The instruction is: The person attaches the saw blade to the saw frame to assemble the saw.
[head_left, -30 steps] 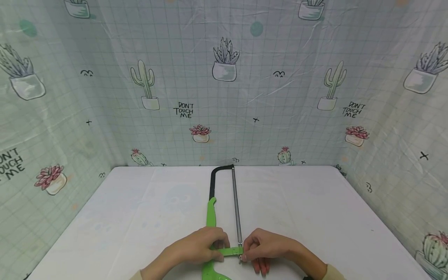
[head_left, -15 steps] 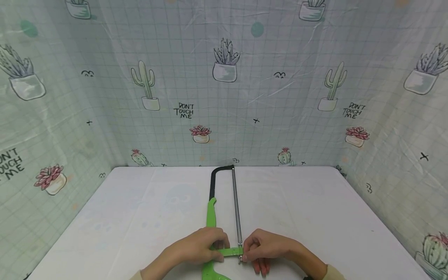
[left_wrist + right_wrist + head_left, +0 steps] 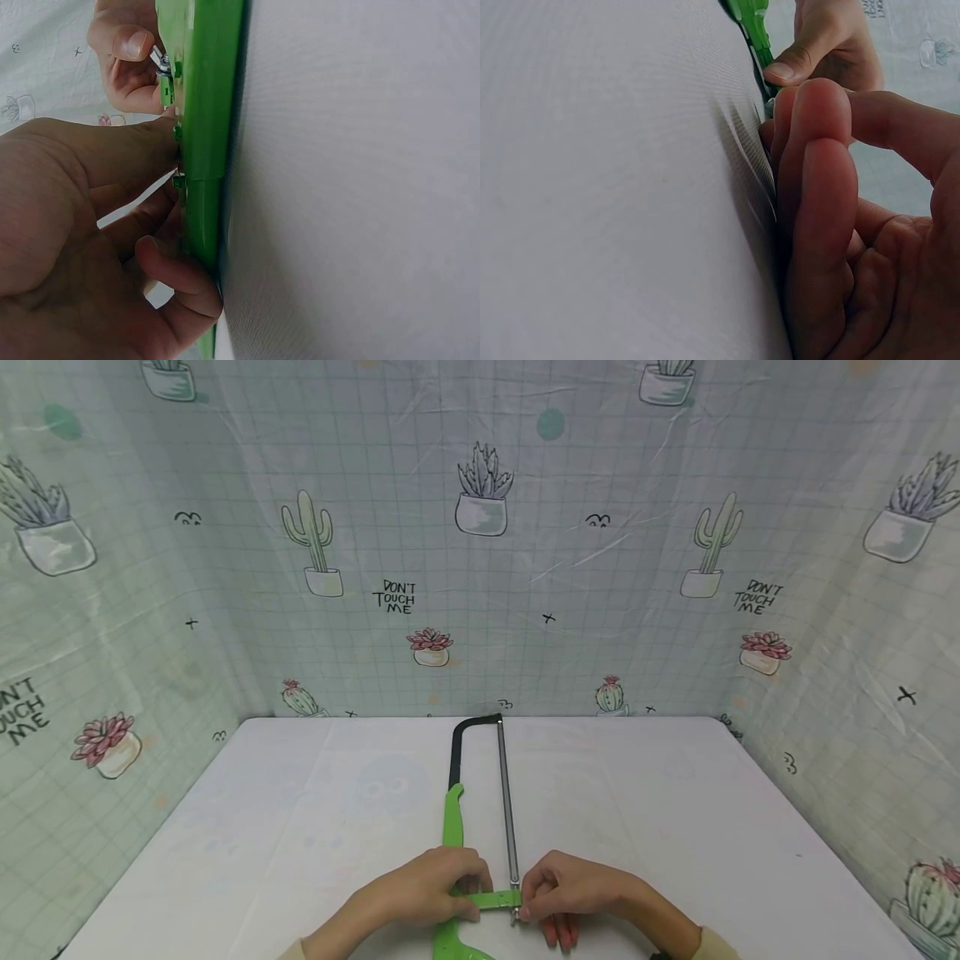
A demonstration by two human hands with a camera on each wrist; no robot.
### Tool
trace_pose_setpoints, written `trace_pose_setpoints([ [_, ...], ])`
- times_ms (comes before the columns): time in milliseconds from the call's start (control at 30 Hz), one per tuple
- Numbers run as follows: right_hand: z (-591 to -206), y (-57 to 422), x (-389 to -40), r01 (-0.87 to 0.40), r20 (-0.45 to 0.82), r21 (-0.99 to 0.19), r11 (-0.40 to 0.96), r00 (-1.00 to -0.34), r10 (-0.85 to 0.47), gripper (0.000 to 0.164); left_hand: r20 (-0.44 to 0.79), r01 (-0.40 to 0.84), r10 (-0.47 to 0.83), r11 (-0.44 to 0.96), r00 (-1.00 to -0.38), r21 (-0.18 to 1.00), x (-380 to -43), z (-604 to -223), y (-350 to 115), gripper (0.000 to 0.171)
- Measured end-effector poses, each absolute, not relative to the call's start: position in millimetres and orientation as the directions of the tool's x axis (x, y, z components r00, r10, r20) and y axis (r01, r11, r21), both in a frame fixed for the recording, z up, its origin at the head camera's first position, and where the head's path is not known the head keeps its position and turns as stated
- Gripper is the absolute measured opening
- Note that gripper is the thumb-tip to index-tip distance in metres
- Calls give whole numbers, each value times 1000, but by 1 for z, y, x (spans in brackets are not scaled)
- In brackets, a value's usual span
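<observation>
A hacksaw (image 3: 452,818) with a green and black frame lies flat on the white table, its black bow pointing away and its grey blade (image 3: 506,802) on the right. My left hand (image 3: 431,885) grips the green frame where the short green arm (image 3: 495,900) branches off. At that arm's end sits a small metal wing nut (image 3: 515,913); my right hand (image 3: 573,885) pinches it between thumb and index finger. In the left wrist view the nut (image 3: 160,60) shows beside the right thumb. My right hand's other fingers (image 3: 825,187) rest near the tabletop and hide the nut in the right wrist view.
The white table (image 3: 337,810) stretches to both sides of the hacksaw. Behind and beside it hangs a sheet (image 3: 600,568) printed with cacti and potted plants. The hacksaw's green handle (image 3: 457,947) runs off the near edge of the head view.
The wing nut looks slightly turned at my right fingertips. Both hands and the hacksaw otherwise stay in place.
</observation>
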State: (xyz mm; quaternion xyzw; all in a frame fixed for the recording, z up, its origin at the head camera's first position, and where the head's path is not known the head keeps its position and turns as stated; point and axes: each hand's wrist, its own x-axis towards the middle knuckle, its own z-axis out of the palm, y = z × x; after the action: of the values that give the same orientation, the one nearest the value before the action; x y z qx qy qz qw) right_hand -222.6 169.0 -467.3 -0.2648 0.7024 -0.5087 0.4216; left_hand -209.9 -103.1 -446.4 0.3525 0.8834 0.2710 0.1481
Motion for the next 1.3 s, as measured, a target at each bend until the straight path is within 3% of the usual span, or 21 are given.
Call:
trace_pose_setpoints([
  [300, -466, 169, -222, 61, -329, -935, 350, -517, -790, 14, -67, 550, 704, 606, -707, 574, -211, -448, -103, 19],
  [600, -468, 169, -222, 39, -310, -940, 338, -508, -804, 34, -73, 552, 703, 613, -707, 565, -208, -447, -104, 21],
  [800, -468, 169, -222, 39, -310, -940, 339, -510, -802, 33, -69, 570, 709, 617, -702, 543, -208, -447, -104, 20],
  [1033, -465, 169, -223, 41, -316, -938, 345, -516, -796, 18, -88, 609, 728, 627, -680, 486, -209, -442, -104, 20],
  [1300, -463, 168, -223, 40, -313, -940, 340, -504, -805, 23, -93, 633, 747, 616, -659, 468, -208, -440, -105, 21],
])
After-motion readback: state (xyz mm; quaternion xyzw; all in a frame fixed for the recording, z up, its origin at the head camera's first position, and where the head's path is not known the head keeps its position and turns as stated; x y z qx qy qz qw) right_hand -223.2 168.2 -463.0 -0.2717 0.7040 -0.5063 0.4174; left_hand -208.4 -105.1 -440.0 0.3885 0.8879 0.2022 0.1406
